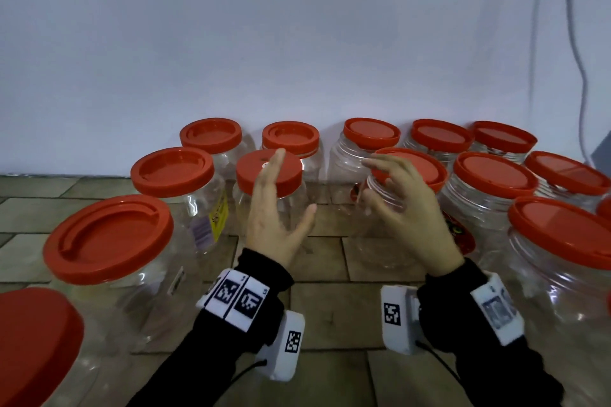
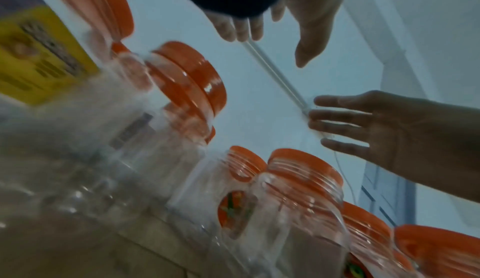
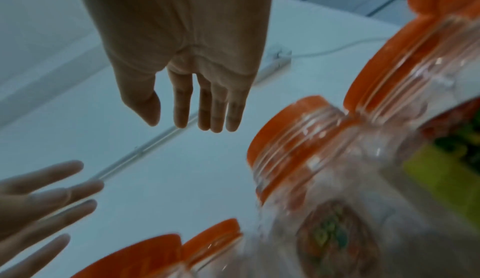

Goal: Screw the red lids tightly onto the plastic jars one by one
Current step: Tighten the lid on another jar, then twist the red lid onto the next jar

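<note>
Several clear plastic jars with red lids stand on the plank-patterned surface. My left hand (image 1: 277, 201) hovers open, fingers straight, in front of a middle jar with a red lid (image 1: 269, 172). My right hand (image 1: 390, 195) is open with spread, slightly bent fingers in front of the jar to its right, whose red lid (image 1: 420, 168) sits on top. Neither hand holds anything. In the left wrist view, my left hand (image 2: 309, 25) is empty, with the right hand (image 2: 376, 130) opposite it. In the right wrist view, my right hand (image 3: 182, 76) hangs free beside a lidded jar (image 3: 298, 153).
More lidded jars crowd the left (image 1: 109, 238), the back row (image 1: 211, 135) and the right (image 1: 562, 231). A white wall (image 1: 264, 43) closes the back, with cables (image 1: 578, 43) hanging at the right. A bare strip of floor (image 1: 330, 317) lies between my wrists.
</note>
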`<state>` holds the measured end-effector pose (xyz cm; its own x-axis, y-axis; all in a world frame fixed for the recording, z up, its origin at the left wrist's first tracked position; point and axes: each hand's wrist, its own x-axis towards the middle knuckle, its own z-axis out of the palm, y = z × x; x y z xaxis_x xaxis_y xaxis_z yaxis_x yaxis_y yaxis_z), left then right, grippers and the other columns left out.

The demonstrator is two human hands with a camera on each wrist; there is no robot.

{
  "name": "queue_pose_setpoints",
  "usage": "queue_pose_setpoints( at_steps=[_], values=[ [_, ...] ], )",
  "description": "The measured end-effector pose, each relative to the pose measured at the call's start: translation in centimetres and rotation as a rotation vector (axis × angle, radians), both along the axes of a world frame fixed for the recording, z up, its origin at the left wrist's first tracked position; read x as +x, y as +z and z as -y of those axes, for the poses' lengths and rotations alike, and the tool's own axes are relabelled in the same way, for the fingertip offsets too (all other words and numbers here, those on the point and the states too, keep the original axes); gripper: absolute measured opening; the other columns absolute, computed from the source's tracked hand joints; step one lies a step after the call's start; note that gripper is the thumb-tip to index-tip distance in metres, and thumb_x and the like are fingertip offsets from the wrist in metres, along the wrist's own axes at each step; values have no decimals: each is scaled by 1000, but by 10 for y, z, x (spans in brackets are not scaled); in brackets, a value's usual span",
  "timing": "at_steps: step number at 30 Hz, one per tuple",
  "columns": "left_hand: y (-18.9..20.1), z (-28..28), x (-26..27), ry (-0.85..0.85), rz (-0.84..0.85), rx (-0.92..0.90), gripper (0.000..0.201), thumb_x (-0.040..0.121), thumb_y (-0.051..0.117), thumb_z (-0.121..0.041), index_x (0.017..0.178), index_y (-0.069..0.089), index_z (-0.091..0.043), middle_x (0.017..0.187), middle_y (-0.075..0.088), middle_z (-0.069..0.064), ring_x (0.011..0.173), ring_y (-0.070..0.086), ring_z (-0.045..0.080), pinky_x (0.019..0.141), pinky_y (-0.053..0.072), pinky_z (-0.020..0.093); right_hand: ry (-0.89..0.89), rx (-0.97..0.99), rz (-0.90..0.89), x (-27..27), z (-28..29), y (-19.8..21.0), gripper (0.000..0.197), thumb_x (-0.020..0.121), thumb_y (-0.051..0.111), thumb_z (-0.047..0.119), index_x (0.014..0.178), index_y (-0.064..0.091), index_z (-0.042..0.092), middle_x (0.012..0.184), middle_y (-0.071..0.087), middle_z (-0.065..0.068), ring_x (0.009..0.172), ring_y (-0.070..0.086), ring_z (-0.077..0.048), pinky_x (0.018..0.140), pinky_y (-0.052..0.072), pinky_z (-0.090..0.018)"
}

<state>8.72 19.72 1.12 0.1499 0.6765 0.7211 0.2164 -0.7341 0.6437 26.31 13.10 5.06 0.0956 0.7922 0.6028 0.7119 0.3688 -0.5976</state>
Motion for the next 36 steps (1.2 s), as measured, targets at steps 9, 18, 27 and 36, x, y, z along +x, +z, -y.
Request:
queue_pose_setpoints(
  at_steps=[9,18,27,36],
  values=[
    [-18,-23,84,-226,-322,-500,99,69,75,-36,143,11,-19,151,17,8,137,21,21,108,22,35,-378,-203,256,49,3,-15,57,81,66,13,133,44,13,140,39,-6,130,37,-23,110,29,-41],
    [-41,-19,116,-427,-96,-704,101,60,80,1,139,18,-12,136,35,1,126,33,13,107,31,35,-481,-12,321,43,16,-23,35,79,68,11,112,58,15,116,57,-6,112,51,-28,97,42,-44],
    [-20,22,61,-419,-127,-584,95,61,79,2,133,26,-27,112,38,-19,107,39,-1,69,32,-7,-253,273,-265,34,38,10,30,78,69,8,104,59,20,100,59,12,96,57,-9,82,46,-12],
    [-26,55,-24,-374,-235,-423,97,44,73,-59,128,24,-52,139,35,-20,131,28,-1,106,26,16,16,149,-333,21,46,19,27,83,64,9,110,63,17,101,67,8,93,63,0,79,49,-14]
  ],
)
